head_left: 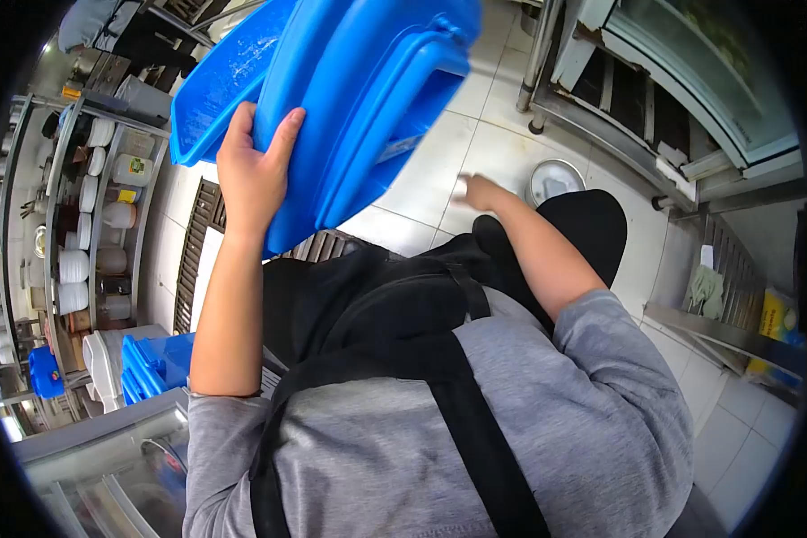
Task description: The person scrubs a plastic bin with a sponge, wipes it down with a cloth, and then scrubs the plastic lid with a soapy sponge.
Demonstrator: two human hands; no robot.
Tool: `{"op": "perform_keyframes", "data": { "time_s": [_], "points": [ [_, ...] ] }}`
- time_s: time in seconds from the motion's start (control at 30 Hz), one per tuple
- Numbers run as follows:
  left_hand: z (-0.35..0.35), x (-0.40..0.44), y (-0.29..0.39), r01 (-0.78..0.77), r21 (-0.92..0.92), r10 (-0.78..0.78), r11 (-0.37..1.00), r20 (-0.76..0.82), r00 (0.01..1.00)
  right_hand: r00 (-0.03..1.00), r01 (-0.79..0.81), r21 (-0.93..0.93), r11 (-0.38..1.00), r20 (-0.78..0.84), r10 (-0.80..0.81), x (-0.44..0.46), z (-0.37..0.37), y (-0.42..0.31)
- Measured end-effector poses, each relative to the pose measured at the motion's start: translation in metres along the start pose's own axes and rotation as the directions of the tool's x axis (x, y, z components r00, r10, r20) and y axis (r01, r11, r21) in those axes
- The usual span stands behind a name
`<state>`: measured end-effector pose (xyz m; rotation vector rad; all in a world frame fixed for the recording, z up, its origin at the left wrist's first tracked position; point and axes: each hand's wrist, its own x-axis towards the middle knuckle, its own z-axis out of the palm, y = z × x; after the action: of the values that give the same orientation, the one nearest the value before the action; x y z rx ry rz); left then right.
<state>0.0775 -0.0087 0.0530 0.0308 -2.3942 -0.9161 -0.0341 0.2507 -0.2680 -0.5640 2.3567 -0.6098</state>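
My left hand (253, 175) is closed on the edge of a large blue plastic lid (332, 117), held up and tilted in front of me. The lid has raised ridges and a recessed part on its right side. Right against it, on the left, is a blue plastic tub (220, 90) with whitish wet marks inside; whether the two are joined is hidden. My right hand (486, 194) hangs low over the tiled floor, a little blurred, its fingers apart with nothing visible in them. Nearest to it stands a round metal bowl (556, 179) on the floor.
Metal shelves (157, 170) with stacked bowls and tubs line the left. A floor grate (202, 224) runs below. At lower left are another blue container (157, 363) and a glass-topped cabinet (108, 466). A glass-fronted unit (717, 81) on a metal stand is at right.
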Motion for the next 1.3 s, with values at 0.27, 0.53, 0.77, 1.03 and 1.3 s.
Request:
{"op": "perform_keyframes", "data": {
  "time_s": [0.27, 0.53, 0.77, 1.03, 1.3],
  "points": [
    [0.030, -0.020, -0.052, -0.010, 0.115, 0.024, 0.993, -0.117, 0.993, 0.949, 0.050, 0.275, 0.960, -0.313, 0.040, -0.010, -0.046, 0.000],
    [0.069, -0.020, -0.081, 0.007, -0.125, -0.021, 0.992, -0.113, 0.993, 0.806, 0.201, 0.016, 0.979, 0.566, -0.175, -0.039, 0.093, -0.029],
    [0.115, -0.007, -0.108, 0.038, -0.264, -0.052, 0.964, -0.047, 0.998, 1.000, 0.012, 0.174, 0.985, -0.018, -0.009, -0.076, 0.025, 0.010],
    [0.156, -0.008, -0.130, -0.038, -0.553, 0.031, 0.833, -0.021, 0.999, 0.695, 0.356, 0.828, 0.434, -0.545, 0.469, -0.134, -0.205, -0.008],
    [0.171, -0.018, -0.108, 0.163, -0.631, 0.070, 0.759, 0.328, 0.942, 0.620, 0.636, 0.728, 0.258, -0.680, 0.390, -0.088, -0.152, 0.031]
  ]
}}
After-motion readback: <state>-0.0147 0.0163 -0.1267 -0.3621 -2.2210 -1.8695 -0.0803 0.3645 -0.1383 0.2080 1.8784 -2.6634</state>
